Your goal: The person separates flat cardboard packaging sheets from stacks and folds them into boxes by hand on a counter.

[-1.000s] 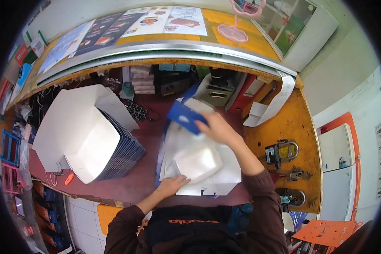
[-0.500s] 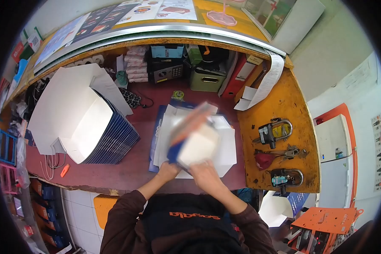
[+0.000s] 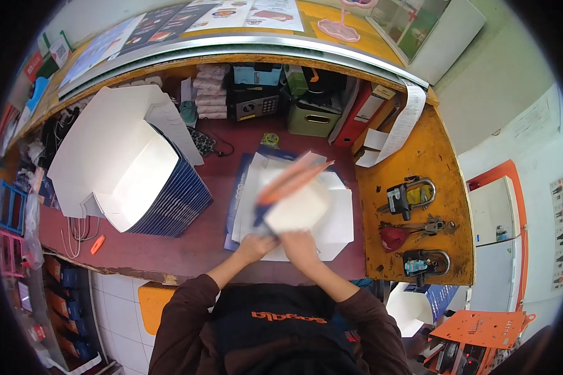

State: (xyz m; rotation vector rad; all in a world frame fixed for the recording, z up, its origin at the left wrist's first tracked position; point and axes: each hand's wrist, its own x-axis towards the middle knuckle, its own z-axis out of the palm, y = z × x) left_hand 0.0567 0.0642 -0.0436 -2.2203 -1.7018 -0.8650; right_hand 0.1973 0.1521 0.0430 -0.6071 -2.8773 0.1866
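Observation:
A cardboard food box point(image 3: 297, 209), white inside with blue and orange outer sides, is held tilted above flat white box blanks point(image 3: 338, 234) and is blurred by motion. My left hand point(image 3: 256, 247) is closed on its near left corner. Beside it, my right hand point(image 3: 299, 247) grips the near edge; its fingertips are partly hidden by the board. A tall stack of nested boxes point(image 3: 169, 200), white inside and blue outside, leans on the table to the left.
An orange cutter point(image 3: 97, 244) lies near the front edge of the dark red table point(image 3: 194, 256). Padlocks point(image 3: 410, 199) and keys point(image 3: 428, 226) rest on the wooden ledge at right. A safe point(image 3: 254, 106), a green tin point(image 3: 313, 120) and a red binder point(image 3: 360, 119) stand at the back.
The box has turned slightly, and its orange side panel shows more clearly. Both hands keep their hold. The whole view has shifted a little.

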